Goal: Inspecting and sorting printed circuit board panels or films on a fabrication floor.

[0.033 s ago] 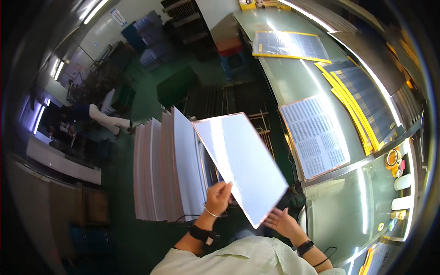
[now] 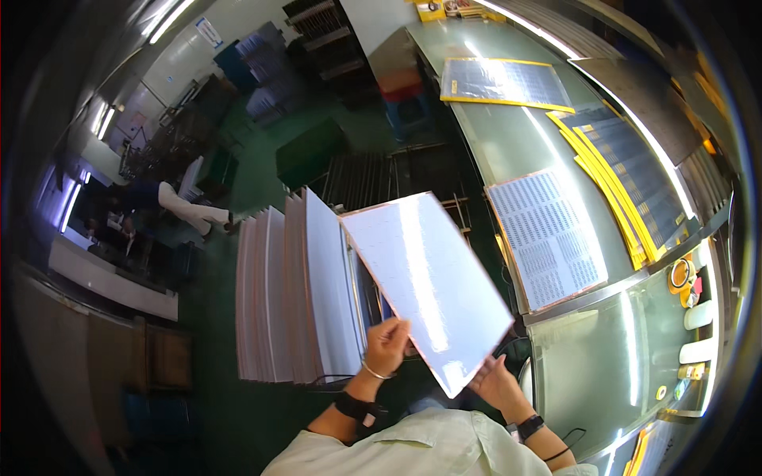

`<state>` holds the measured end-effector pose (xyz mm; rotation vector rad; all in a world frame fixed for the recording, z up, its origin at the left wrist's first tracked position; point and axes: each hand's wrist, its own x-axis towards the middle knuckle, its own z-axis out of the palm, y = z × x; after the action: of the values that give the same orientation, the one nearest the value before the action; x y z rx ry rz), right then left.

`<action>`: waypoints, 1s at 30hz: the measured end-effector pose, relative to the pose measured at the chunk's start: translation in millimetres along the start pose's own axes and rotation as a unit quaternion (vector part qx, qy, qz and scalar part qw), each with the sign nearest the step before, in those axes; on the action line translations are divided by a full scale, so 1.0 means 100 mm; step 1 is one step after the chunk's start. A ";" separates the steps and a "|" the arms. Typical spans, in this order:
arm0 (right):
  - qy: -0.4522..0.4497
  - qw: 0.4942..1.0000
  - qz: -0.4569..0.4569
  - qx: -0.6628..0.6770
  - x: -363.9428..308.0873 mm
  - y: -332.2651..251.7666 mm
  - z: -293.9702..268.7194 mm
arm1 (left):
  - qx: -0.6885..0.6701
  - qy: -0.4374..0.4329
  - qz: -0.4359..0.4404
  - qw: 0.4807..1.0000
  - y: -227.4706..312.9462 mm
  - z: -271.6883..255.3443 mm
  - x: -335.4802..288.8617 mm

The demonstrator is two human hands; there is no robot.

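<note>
A large white panel (image 2: 432, 278) with thin copper-coloured edges is tilted in front of me, a bright streak of light across its glossy face. My left hand (image 2: 386, 347) is closed on its left edge, thumb on the face. At the lower right corner, my right hand (image 2: 500, 387) holds the edge, some fingers partly hidden by the panel. Just left of the panel stands a rack of similar panels (image 2: 329, 278), upright and packed in two groups.
To the right runs a glass-topped bench (image 2: 587, 357) with a patterned white sheet (image 2: 546, 238), yellow-edged dark screens (image 2: 627, 182) and tape rolls (image 2: 680, 274). A stool (image 2: 403, 99) stands beyond. Far left, a person in light trousers (image 2: 186, 208) bends over. Dark racks (image 2: 357, 176) lie ahead.
The panel has shifted slightly right, and the light streak on it has moved right. My left hand moved right with it. My right hand's fingers, earlier spread at the corner, now close around the edge.
</note>
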<state>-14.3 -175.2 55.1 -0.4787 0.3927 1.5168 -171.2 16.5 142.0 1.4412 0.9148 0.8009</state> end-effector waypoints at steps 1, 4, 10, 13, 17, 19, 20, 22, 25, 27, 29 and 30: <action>0.012 0.948 -0.233 -0.217 0.35 0.06 -0.85 | -0.023 -0.036 -0.029 0.999 0.15 0.21 -0.06; 0.028 0.936 -0.246 -0.250 0.14 -0.32 -0.89 | -0.001 -0.098 0.004 0.995 0.17 0.42 -0.29; 0.015 0.948 -0.289 -0.131 -0.95 -0.67 -0.34 | -0.091 -0.279 0.014 0.956 -0.17 0.77 -0.41; 0.053 0.930 -0.344 -0.120 -1.44 -0.66 -0.48 | -0.108 -0.246 0.012 0.963 -0.40 0.96 -0.29; 0.104 0.892 -0.420 -0.131 -2.00 -0.51 -0.90 | -0.256 -0.287 -0.199 0.901 -0.51 1.34 -0.24; 0.138 0.873 -0.448 -0.139 -2.31 -0.37 -1.33 | -0.227 -0.324 -0.268 0.878 -0.66 1.55 -0.37; 0.275 0.786 -0.448 -0.324 -2.55 -0.23 -1.83 | -0.198 -0.352 -0.330 0.853 -0.76 1.67 -0.44; 0.395 0.659 -0.413 -0.489 -2.71 -0.07 -2.06 | -0.108 -0.427 -0.395 0.806 -0.91 1.91 -0.60; 0.331 0.823 -0.450 -0.106 -2.81 0.10 -1.80 | -0.019 -0.480 -0.414 0.773 -1.15 2.13 -0.70; 0.353 0.828 -0.407 -0.153 -2.90 0.16 -2.01 | 0.007 -0.496 -0.423 0.758 -1.24 2.20 -0.63; 0.479 0.799 -0.265 -0.250 -3.02 -0.02 -2.01 | 0.269 -0.577 -0.359 0.683 -1.15 2.21 -0.34; 0.583 0.730 -0.117 -0.337 -3.06 -0.09 -1.95 | 0.273 -0.527 -0.286 0.753 -1.29 2.13 -0.17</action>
<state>-2.4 -538.0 51.8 -2.0219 0.6888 0.8803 -0.9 -95.8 -1.7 1.6243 0.5996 -0.8002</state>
